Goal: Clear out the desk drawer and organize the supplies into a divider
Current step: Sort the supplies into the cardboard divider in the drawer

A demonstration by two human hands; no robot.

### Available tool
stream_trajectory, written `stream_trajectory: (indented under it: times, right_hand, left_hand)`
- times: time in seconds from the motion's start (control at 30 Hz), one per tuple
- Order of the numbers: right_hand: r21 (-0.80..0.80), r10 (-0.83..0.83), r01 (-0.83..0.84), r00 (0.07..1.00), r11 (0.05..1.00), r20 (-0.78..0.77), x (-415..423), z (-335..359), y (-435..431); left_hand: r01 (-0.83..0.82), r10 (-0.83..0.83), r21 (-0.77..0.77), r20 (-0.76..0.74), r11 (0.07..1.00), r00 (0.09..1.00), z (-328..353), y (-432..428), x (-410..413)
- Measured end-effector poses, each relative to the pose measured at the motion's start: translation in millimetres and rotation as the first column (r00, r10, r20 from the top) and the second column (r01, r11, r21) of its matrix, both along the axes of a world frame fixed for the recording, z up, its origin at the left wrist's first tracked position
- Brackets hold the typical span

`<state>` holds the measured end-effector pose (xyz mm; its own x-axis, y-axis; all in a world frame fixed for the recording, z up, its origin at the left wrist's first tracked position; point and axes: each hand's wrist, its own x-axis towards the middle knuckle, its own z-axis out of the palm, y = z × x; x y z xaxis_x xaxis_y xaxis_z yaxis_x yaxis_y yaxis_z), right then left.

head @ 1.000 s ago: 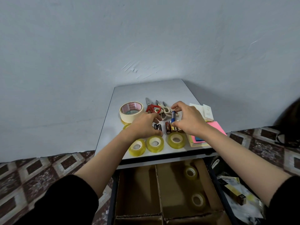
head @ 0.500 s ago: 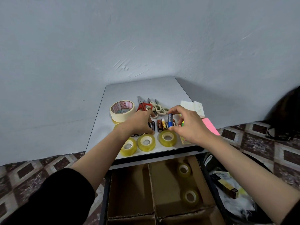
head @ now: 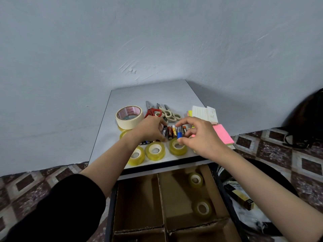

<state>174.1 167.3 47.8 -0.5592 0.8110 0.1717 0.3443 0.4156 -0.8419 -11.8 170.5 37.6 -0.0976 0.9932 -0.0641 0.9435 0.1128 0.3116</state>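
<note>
Nearest to me the drawer (head: 108, 206) stands pulled open, and in it sits the cardboard divider (head: 161, 203). In its right compartment lie two clear tape rolls (head: 202, 208), one behind the other. The left compartment shows only its brown floor. To the right of the drawer, on the floor, is a black bin (head: 272, 179) with a dark and yellow box (head: 238, 198) inside.

Above the drawer is the grey desk top (head: 153, 91). Along its front edge three yellowish tape rolls (head: 155, 151) lie flat in a row. A fourth one (head: 123, 134) is half hidden by the left wrist.

Just behind them both hands work at a row of batteries (head: 169, 132) lying side by side. The left hand (head: 150, 128) lies over the left end of the row with its fingers bent down. Whether they grip something, I cannot tell. The right hand (head: 197, 135) has curved fingers. Its thumb is at the near end of the blue-and-grey battery (head: 179, 132) and its forefinger at the far end, so it pinches this one lengthwise.

Farther back stand a wide masking tape roll (head: 129, 117), red scissors (head: 152, 111) and beige scissors (head: 168, 113), close together. On the right lie pink sticky notes (head: 222, 134) and white note pads (head: 206, 113).
</note>
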Motion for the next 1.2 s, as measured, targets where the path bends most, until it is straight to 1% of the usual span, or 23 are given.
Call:
stream_trajectory:
  times: [0.1,0.17,0.23,0.3,0.4,0.47,0.5,0.57,0.6,0.63,0.7,0.83,0.9,0.93,0.97,1.0,1.03,1.07,1.13,1.17,1.2]
  right_hand:
    - [-0.055,0.004,-0.008,0.997,0.998,-0.076,-1,5,-9]
    - [-0.099,-0.001,-0.01,0.995,0.995,-0.101,0,7,-13]
    - [-0.143,-0.016,0.001,0.995,0.99,-0.1,2,7,-16]
    - [-0.226,-0.026,-0.005,0.991,0.974,-0.131,4,6,-21]
    - [-0.432,-0.098,-0.055,0.941,0.9,-0.324,6,4,-28]
    - [-0.515,-0.158,-0.083,0.9,0.853,-0.407,7,3,-34]
    - [-0.546,-0.174,-0.111,0.879,0.83,-0.444,7,3,-39]
    - [-0.583,-0.197,-0.151,0.85,0.798,-0.49,9,0,-48]
    - [-0.591,-0.196,-0.16,0.848,0.791,-0.492,9,-2,-54]
    - [-0.598,-0.192,-0.161,0.855,0.785,-0.482,10,-5,-61]
    - [-0.608,-0.165,-0.162,0.88,0.778,-0.446,12,-13,-72]
    - [-0.577,-0.016,-0.159,0.958,0.801,-0.286,18,-41,-101]
    - [-0.559,0.042,-0.161,0.975,0.814,-0.219,21,-59,-113]
    - [-0.559,0.061,-0.162,0.979,0.813,-0.196,21,-67,-116]
    - [-0.572,0.079,-0.166,0.981,0.803,-0.175,22,-78,-121]
    - [-0.576,0.091,-0.166,0.983,0.8,-0.157,22,-87,-123]
    - [-0.578,0.099,-0.165,0.985,0.799,-0.144,23,-94,-124]
    - [-0.583,0.103,-0.164,0.985,0.796,-0.136,23,-100,-125]
    - [-0.616,0.091,-0.156,0.986,0.772,-0.137,24,-110,-126]
    - [-0.639,0.072,-0.143,0.988,0.756,-0.136,24,-114,-124]
    - [-0.662,0.048,-0.123,0.99,0.739,-0.131,24,-117,-123]
  left_hand:
    - [-0.063,0.037,0.153,0.168,0.986,0.985,5,-7,-3]
    - [-0.106,0.043,0.218,0.277,0.97,0.96,11,-16,-5]
    - [-0.128,0.036,0.246,0.345,0.961,0.938,17,-29,-5]
    - [-0.154,0.039,0.257,0.402,0.954,0.915,22,-46,-5]
    - [-0.219,0.067,0.232,0.527,0.948,0.847,30,-79,-1]
    - [-0.251,0.077,0.18,0.649,0.951,0.757,33,-103,5]
    - [-0.253,0.072,0.144,0.724,0.957,0.686,34,-118,8]
    - [-0.231,0.072,0.055,0.859,0.971,0.507,31,-143,16]
    - [-0.209,0.08,0.013,0.899,0.978,0.43,29,-156,21]
    - [-0.182,0.089,-0.022,0.924,0.983,0.372,24,-170,25]
    - [-0.145,0.106,-0.065,0.949,0.987,0.297,11,-191,31]
    - [-0.071,0.192,-0.18,0.949,0.981,0.248,-26,-227,44]
    - [-0.097,0.27,-0.255,0.945,0.962,0.186,-45,-240,51]
    - [-0.116,0.306,-0.289,0.936,0.95,0.173,-52,-243,55]
    - [-0.13,0.341,-0.321,0.924,0.938,0.176,-63,-248,58]
    - [-0.146,0.356,-0.331,0.909,0.932,0.215,-72,-250,60]
    - [-0.165,0.352,-0.316,0.886,0.934,0.301,-81,-251,60]
    - [-0.177,0.328,-0.278,0.84,0.944,0.431,-89,-252,60]
    - [-0.157,0.255,-0.204,0.664,0.966,0.703,-107,-250,60]
    - [-0.129,0.217,-0.194,0.551,0.973,0.806,-116,-248,61]
    - [-0.093,0.168,-0.192,0.424,0.977,0.89,-124,-247,62]
